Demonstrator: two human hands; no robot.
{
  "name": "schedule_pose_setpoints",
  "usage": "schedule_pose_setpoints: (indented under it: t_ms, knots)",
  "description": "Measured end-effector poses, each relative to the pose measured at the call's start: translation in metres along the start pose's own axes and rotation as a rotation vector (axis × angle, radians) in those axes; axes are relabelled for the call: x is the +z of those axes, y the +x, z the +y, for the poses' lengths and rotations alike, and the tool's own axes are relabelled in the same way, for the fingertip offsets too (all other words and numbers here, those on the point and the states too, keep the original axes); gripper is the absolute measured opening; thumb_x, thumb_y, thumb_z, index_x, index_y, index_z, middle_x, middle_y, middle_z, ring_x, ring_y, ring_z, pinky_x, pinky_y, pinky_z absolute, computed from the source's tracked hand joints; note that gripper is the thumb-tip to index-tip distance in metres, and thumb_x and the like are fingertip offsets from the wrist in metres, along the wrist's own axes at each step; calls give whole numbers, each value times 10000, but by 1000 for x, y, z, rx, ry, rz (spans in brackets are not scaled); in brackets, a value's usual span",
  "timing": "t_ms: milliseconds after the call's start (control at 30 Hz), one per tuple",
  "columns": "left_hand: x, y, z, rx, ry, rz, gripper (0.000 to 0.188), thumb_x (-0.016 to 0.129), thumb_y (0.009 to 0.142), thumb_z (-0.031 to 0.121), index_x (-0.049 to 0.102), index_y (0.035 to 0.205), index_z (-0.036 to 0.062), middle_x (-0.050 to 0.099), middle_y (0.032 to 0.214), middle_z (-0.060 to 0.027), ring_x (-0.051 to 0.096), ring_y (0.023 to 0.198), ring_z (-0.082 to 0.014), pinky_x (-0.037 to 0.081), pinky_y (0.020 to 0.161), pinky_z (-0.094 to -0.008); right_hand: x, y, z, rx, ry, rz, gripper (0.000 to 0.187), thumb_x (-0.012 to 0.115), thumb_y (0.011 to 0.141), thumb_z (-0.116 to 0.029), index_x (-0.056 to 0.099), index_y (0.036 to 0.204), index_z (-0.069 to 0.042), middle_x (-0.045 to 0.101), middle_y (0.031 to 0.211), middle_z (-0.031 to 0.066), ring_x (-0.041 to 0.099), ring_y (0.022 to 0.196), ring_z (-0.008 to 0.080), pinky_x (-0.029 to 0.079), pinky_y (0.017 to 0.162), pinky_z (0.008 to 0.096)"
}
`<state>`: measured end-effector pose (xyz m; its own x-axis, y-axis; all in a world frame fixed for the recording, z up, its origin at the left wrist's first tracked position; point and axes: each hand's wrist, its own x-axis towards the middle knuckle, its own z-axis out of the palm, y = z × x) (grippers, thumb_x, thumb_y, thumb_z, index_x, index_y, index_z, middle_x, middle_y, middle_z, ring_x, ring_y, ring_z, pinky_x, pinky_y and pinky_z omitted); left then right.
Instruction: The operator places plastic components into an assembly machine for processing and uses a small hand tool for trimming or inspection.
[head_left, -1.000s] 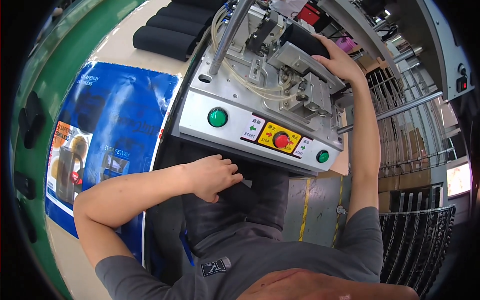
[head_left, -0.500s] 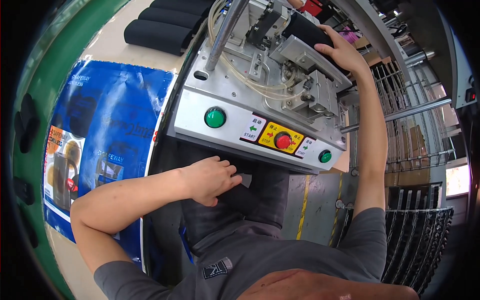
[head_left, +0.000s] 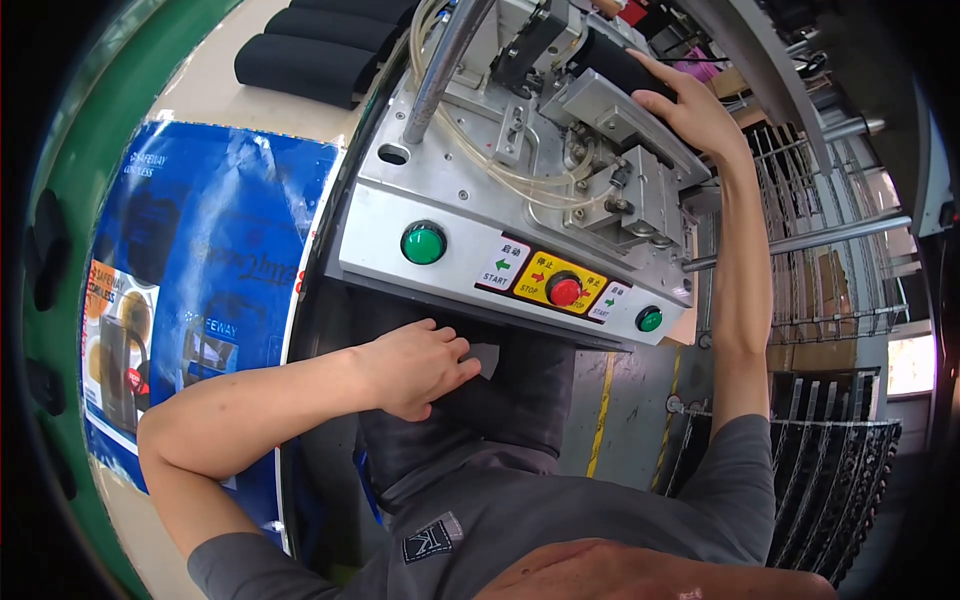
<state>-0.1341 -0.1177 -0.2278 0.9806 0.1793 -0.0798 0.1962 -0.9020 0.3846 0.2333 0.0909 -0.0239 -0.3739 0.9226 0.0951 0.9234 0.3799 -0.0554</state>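
My right hand (head_left: 692, 105) reaches to the far side of a metal bench machine (head_left: 470, 190). Its fingers and thumb grip a black fabric sleeve (head_left: 612, 62), which sits behind a metal clamp block (head_left: 600, 105). Above my lap, my left hand (head_left: 425, 370) hangs palm down. Its fingers are loosely bent and a little apart, and nothing shows in them. A small light grey patch (head_left: 488, 358) appears beside its fingertips; I cannot tell what it is.
On the machine's front panel are a green button (head_left: 423, 242), a red button (head_left: 563, 289) and a smaller green button (head_left: 650, 319). Black padded sleeves (head_left: 300, 68) lie at the far left, behind a blue printed sheet (head_left: 210, 250). Wire racks (head_left: 830, 480) stand at the right.
The view has shifted slightly. My right hand stays at the black sleeve, and my left hand keeps its place above my lap with little visible movement.
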Motion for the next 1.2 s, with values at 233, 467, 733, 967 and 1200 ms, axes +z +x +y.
schedule_pose_setpoints:
  t_ms: [233, 467, 733, 967, 1200]
  knots:
    - [2, 5, -2, 1, -3, 57, 669, 910, 739, 255, 653, 1317, 37, 689, 1186, -145, 680, 1082, -342, 553, 1002, -427, 7, 24, 4, -35, 156, -135, 644, 631, 1040, -289, 507, 1604, -4, 626, 1543, 205, 612, 1344, 368, 472, 1139, 448]
    - [-31, 4, 24, -78, -96, 175, 754, 907, 664, 185, 627, 1349, 38, 660, 1318, -182, 661, 1152, -384, 534, 1037, -434, 32, -84, -45, 154, 275, -94, 633, 633, 1037, -295, 521, 1596, -19, 611, 1567, 204, 608, 1353, 386, 473, 1145, 443]
    - [-42, -46, 36, -522, 198, 461, 739, 830, 637, 119, 614, 1340, 50, 483, 1682, -187, 639, 1190, -348, 508, 1025, -392, 140, -226, -47, -233, 290, 1284, 443, 525, 1061, -169, 560, 1457, 24, 610, 1383, 177, 589, 1289, 312, 448, 1155, 449]
    - [-18, -52, 28, -441, 251, 671, 768, 838, 634, 49, 617, 1370, 54, 542, 1616, -174, 632, 1253, -352, 502, 1095, -455, 180, -250, -87, -94, 484, 1264, 361, 504, 1055, -160, 649, 1323, 34, 639, 1362, 204, 614, 1220, 322, 473, 1118, 448]
    - [-13, -51, 12, -340, 394, 912, 759, 858, 636, 17, 634, 1358, 76, 595, 1496, -163, 627, 1298, -369, 486, 1137, -523, 233, -269, -188, -155, 1118, 573, 185, 601, 1001, -25, 753, 1096, 24, 739, 877, 110, 633, 730, 229, 532, 701, 334]
